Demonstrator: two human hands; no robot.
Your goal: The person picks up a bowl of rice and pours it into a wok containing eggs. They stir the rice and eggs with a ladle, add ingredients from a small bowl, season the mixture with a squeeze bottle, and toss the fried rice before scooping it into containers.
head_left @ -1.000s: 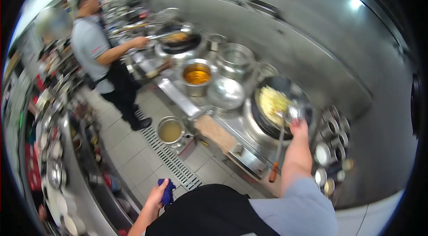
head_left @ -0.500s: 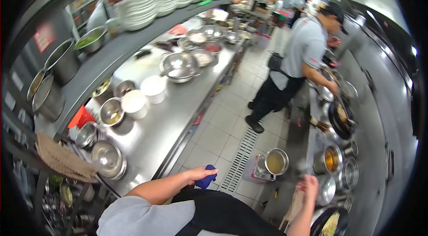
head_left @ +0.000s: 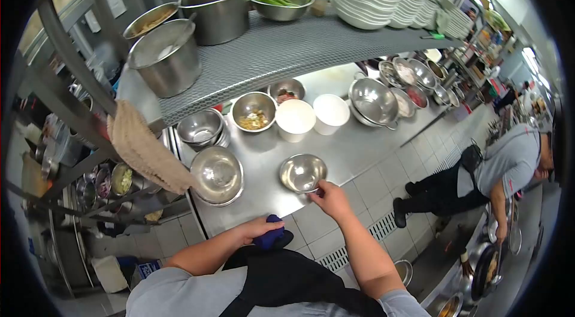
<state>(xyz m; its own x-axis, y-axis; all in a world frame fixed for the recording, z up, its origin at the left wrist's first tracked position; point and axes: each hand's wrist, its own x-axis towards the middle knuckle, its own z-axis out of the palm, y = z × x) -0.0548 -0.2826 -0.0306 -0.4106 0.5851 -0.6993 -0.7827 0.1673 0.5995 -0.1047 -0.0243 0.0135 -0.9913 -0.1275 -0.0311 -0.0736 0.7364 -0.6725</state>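
While the right hand (head_left: 328,197) pinches the near right rim of a small steel bowl (head_left: 303,173), its fingertips are partly hidden there. Open side up, the round bowl shows no long axis; it is at the near edge of the steel tabletop (head_left: 257,155), but whether it rests or hangs just above is unclear. Wrapped round a crumpled blue cloth (head_left: 271,233), the left hand (head_left: 256,230) covers part of it.
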